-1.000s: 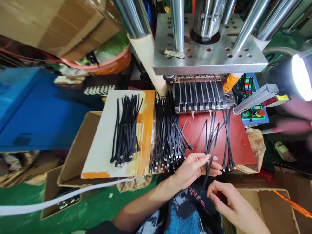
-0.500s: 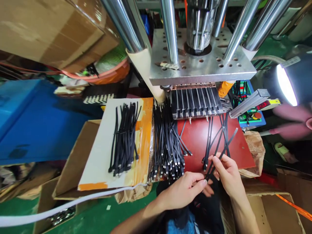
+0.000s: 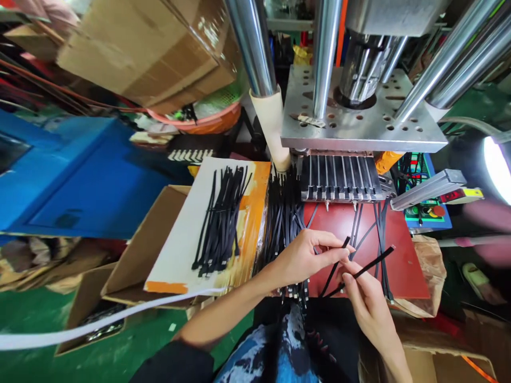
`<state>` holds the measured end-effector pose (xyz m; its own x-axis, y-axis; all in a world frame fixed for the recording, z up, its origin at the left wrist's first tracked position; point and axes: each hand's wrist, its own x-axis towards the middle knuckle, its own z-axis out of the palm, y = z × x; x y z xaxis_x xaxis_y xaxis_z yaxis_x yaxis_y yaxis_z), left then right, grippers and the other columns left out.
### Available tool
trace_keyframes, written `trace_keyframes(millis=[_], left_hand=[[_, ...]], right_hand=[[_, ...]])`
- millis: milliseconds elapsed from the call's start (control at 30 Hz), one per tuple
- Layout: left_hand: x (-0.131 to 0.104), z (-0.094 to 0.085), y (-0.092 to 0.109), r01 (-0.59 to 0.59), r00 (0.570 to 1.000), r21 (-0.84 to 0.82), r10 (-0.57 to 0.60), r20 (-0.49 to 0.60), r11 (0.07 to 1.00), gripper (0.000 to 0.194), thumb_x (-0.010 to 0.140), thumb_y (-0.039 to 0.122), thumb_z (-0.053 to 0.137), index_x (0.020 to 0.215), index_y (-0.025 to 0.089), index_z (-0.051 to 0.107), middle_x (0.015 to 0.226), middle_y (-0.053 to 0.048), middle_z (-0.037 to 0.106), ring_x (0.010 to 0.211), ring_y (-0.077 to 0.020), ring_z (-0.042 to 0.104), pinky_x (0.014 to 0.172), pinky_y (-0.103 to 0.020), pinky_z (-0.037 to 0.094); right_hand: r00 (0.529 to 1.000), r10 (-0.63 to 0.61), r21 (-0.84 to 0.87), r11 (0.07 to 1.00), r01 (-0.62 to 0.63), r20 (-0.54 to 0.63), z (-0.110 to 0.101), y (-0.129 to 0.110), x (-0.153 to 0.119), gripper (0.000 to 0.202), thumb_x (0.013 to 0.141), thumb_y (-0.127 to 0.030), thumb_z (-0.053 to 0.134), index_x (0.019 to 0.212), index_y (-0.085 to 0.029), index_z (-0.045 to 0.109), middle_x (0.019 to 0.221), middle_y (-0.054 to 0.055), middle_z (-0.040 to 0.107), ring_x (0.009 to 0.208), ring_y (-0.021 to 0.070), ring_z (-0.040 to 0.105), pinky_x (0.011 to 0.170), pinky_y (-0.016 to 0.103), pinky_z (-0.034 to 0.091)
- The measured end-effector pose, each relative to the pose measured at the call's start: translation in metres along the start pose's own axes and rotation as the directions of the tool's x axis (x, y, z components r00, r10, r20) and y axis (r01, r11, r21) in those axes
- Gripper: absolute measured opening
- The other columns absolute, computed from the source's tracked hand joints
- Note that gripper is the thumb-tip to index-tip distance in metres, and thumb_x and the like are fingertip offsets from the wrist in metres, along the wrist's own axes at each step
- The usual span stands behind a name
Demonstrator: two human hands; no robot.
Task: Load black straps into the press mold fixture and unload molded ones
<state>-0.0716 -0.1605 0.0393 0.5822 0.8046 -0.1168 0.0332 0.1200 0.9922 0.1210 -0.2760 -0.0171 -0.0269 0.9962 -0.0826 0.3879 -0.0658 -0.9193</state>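
Note:
My left hand (image 3: pixel 309 256), fingers closed, pinches a thin black flat cable (image 3: pixel 329 277) whose short end pokes up past the fingertips. Close beside it, my right hand (image 3: pixel 371 300) grips another black flat cable (image 3: pixel 377 261), slanting up to the right. The fingertips of both hands nearly meet above the red board (image 3: pixel 407 271). A few more loose flat cables (image 3: pixel 382 234) lie on that board behind the hands. To the left is a dense pile of black cables (image 3: pixel 279 229) with small silver tips, partly covered by my left wrist.
A press with a steel plate (image 3: pixel 359 139) and a slotted black die block (image 3: pixel 339 178) stands ahead. Bundled black cables (image 3: pixel 221 226) lie on a white board (image 3: pixel 175 255) at left. A metal bar (image 3: pixel 429 190), control box (image 3: pixel 425 213) and lamp (image 3: pixel 497 165) are on the right.
My hands have risen over the red board, and the left fingers have moved up to a cable's end. The view has shifted, so the press appears farther right.

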Motion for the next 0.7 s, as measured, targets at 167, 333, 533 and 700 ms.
trace_keyframes(millis=[167,333,533,700], left_hand=[[-0.002,-0.008,-0.003,0.02,1.0,-0.152,-0.022,-0.011,0.988,0.023,0.093,0.034,0.077,0.084,0.013,0.085,0.096,-0.009,0.08,0.086,-0.0165,0.069,0.08,-0.025,0.052],[-0.004,-0.014,-0.009,-0.024,0.999,-0.18,0.017,-0.045,0.983,0.036,0.089,0.048,0.081,0.086,0.013,0.084,0.085,-0.005,0.069,0.075,-0.0123,0.06,0.069,-0.024,0.046],[-0.01,-0.02,-0.01,-0.097,0.993,-0.139,0.086,-0.084,0.986,0.039,0.091,0.051,0.08,0.084,0.013,0.082,0.09,-0.005,0.064,0.082,-0.0139,0.063,0.075,-0.026,0.048],[-0.014,-0.022,-0.008,-0.123,0.991,-0.079,0.118,-0.067,0.989,0.029,0.094,0.04,0.078,0.086,0.013,0.082,0.089,-0.005,0.065,0.081,-0.0136,0.063,0.073,-0.025,0.049]], right_hand=[[0.997,-0.073,0.044,0.996,0.074,-0.023,-0.003,-0.005,0.009,0.033,0.102,-0.031,0.065,0.133,-0.028,0.075,0.094,0.003,0.075,0.068,0.0152,0.067,0.06,0.025,0.056],[0.99,-0.138,0.064,0.988,0.138,-0.009,-0.001,-0.013,0.021,0.028,0.104,-0.027,0.061,0.127,-0.029,0.078,0.086,0.002,0.069,0.068,0.0143,0.064,0.06,0.025,0.053],[0.98,-0.192,-0.042,0.98,0.194,0.056,0.011,-0.017,0.034,0.018,0.101,-0.029,0.066,0.102,-0.022,0.082,0.086,0.005,0.072,0.071,0.0165,0.064,0.055,0.026,0.045],[0.963,-0.205,-0.031,0.977,0.213,0.173,0.014,-0.027,0.048,0.027,0.103,-0.031,0.062,0.082,-0.02,0.074,0.079,0.003,0.066,0.069,0.015,0.059,0.059,0.025,0.045]])
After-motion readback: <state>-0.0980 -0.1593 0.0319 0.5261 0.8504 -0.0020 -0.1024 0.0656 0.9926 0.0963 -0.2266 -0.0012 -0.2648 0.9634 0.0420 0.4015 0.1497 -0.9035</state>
